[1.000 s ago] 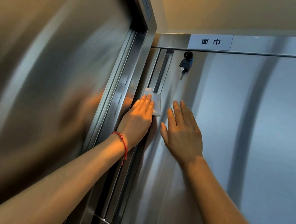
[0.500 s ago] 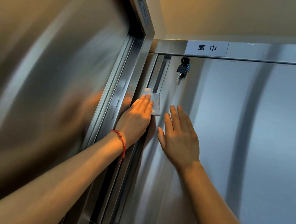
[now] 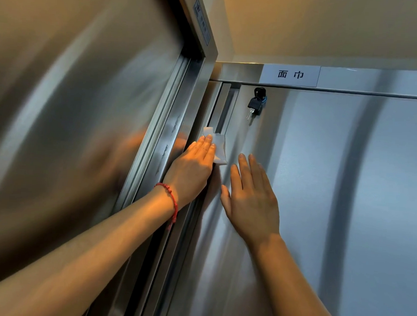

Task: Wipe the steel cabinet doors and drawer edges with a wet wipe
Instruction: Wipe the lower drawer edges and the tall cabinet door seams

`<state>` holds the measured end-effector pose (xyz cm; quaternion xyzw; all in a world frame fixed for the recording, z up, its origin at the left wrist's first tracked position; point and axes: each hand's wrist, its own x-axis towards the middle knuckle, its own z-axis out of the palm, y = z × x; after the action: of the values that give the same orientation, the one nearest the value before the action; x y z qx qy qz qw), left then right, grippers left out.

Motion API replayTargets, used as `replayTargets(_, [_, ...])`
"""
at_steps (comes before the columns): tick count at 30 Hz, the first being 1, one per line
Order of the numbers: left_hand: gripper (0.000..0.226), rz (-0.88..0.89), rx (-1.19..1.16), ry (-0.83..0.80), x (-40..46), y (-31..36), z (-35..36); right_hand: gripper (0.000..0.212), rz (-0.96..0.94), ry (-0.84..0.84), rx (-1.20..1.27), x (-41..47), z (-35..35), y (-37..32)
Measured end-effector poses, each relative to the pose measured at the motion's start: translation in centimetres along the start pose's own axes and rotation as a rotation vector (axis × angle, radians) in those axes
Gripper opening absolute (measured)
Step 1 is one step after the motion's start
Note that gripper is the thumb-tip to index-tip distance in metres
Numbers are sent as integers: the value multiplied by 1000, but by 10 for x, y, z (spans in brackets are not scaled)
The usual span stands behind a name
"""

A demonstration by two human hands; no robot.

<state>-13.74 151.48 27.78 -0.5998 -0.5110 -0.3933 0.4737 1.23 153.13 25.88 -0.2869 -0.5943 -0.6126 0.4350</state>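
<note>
The fingers [image 3: 204, 145] of the left hand [image 3: 192, 169] lie straight and close together, and they press a white wet wipe [image 3: 219, 146] flat against the steel. The wipe sits at the left edge of the right cabinet door [image 3: 322, 188], over the lower end of a narrow recessed handle slot [image 3: 223, 108] that runs up along this edge; its top and right part stick out beyond the fingertips, the rest is hidden under the hand. The right hand [image 3: 253, 201] is just beside the left one, a little lower, with its palm flat on the same door and its fingers [image 3: 244, 169] straight and slightly spread; it holds nothing. On the left wrist there is a red beaded bracelet [image 3: 170, 197], and both bare forearms reach up from the lower corners of the view. Above the right hand, near the top corner of the door, a black key [image 3: 255, 103] hangs from the lock, with a second key dangling under it. Over the door runs a steel top rail [image 3: 375, 80] that carries a white label [image 3: 290, 74] with two dark characters. To the left of the hands stands a steel frame post [image 3: 180, 122], and beyond it a second cabinet door [image 3: 71, 126], where a blurred reflection of the arm shows. A small sticker [image 3: 202, 22] is on the upper frame, too blurred to read. Above all is a beige ceiling [image 3: 330, 24].
</note>
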Motion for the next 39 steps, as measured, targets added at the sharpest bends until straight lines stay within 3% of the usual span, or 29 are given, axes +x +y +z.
replayTargets(39, [53,41,-57,76,9,-3,2,45,1,-25,-35,0,-1,0])
